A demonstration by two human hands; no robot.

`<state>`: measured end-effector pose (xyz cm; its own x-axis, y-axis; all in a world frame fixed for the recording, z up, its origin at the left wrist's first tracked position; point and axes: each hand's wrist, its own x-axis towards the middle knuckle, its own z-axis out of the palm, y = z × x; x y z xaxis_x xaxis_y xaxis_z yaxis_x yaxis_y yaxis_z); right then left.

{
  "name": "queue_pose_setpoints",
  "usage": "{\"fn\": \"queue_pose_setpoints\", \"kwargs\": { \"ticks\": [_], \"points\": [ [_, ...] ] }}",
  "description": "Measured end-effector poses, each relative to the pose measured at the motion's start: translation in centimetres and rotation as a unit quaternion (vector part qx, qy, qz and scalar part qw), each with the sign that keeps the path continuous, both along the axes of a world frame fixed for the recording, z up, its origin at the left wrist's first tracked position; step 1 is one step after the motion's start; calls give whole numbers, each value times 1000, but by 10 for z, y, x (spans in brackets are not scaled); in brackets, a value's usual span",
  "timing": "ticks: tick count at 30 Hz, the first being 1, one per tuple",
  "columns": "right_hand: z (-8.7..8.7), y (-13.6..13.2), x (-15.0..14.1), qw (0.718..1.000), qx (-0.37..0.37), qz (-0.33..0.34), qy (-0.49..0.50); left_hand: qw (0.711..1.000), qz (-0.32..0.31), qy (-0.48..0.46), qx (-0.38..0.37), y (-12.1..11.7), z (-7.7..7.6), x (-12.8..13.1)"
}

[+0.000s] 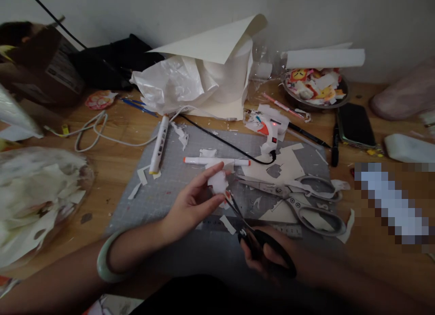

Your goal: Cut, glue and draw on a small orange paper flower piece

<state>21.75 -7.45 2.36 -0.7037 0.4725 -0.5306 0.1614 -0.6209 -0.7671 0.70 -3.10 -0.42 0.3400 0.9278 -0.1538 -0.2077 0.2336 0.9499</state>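
Note:
Between the thumb and fingers of my left hand (190, 201) is a small piece of white paper (218, 182), held up over the mat. My right hand (268, 251) grips black-handled scissors (258, 242) by their loops. Their blades point up and left, with the tips close beside the paper's lower right edge; whether they touch it I cannot tell. Under both hands lies a grey cutting mat (142, 224). A steel ruler (285, 230) rests on it behind the scissors. Large grey scissors (292, 192) lie just beyond my right hand.
A white glue gun (271, 136) with a lit red light and black cord stands behind. Two markers, one upright-lying (159, 145) and one crosswise (217, 161), lie among paper scraps. A scrap-filled bag (44, 201) is left; a bowl (316, 99) and phone (356, 124) are right.

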Motion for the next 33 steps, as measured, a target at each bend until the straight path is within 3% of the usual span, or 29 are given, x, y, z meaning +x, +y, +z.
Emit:
{"fn": "queue_pose_setpoints", "kwargs": {
  "ticks": [8,15,19,24,33],
  "points": [
    [8,1,1,1000,2,7,-14,997,2,-71,-28,0,2,0],
    [-15,-6,9,996,-12,-20,83,995,24,-88,-47,1,0,0],
    [-24,-11,8,995,-40,-61,69,994,35,-86,-61,1,3,1],
    [-19,-10,7,996,-48,-62,44,992,48,-75,-89,2,6,1],
    [-13,-5,8,994,-89,-57,27,995,-5,-73,-61,-1,4,-1]
  ]
}}
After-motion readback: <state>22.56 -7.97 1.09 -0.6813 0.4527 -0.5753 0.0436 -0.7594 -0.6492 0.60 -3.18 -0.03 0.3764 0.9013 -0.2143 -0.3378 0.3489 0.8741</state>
